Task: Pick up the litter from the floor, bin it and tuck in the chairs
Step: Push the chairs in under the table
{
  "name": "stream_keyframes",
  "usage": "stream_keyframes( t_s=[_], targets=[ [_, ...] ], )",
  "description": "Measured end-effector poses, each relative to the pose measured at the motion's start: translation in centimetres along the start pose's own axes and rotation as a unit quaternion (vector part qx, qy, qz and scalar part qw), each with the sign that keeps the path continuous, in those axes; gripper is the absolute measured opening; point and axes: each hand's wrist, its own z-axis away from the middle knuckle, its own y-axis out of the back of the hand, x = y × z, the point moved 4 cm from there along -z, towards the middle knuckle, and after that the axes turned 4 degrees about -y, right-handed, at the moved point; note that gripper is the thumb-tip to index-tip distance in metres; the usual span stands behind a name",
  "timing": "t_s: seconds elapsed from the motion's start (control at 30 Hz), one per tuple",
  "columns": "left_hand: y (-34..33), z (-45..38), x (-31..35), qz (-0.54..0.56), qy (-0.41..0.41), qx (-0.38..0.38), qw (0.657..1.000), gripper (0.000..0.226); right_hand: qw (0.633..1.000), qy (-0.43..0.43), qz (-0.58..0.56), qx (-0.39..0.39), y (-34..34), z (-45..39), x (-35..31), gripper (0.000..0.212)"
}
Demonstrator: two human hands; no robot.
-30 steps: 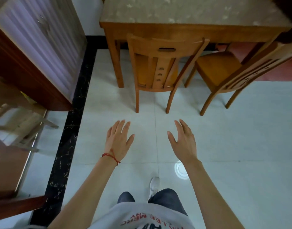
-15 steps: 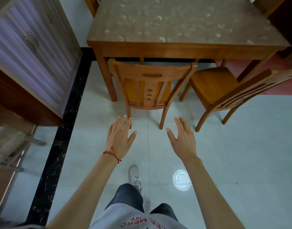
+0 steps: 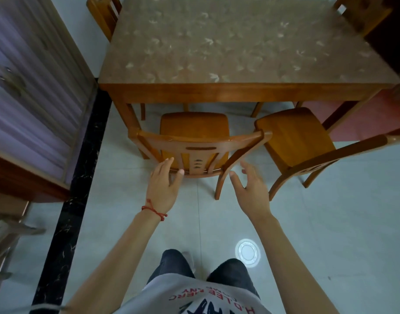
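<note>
Standing just in front of the desk [image 3: 235, 91], the nearer chair [image 3: 200, 143] has its seat pulled out from under the edge, back toward the person. Both hands reach at its backrest, left hand [image 3: 163, 189] and right hand [image 3: 251, 191], fingers spread and released, grasping nothing. A second chair [image 3: 307, 143] stands angled just beside it on the right.

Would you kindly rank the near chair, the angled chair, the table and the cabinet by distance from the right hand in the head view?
From the right hand:
1. Near chair, just left.
2. Angled chair, right.
3. Table, ahead.
4. Cabinet, far left.
</note>
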Motion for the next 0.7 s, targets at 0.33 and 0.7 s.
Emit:
stream_keyframes(
  t_s=[0.33,0.7],
  targets=[
    [-0.9,-5.4,1.1,0.206,0.159,0.094,0.961,0.025,0.986,-0.063,-0.152,-0.031,0.0,-7.2,0.6,0.038],
    [-1.1,-8.9,0.3,0.273,0.253,0.151,0.916,0.02,0.955,-0.167,-0.228,-0.088,-1.3,-11.3,0.5,0.024]
  ],
)
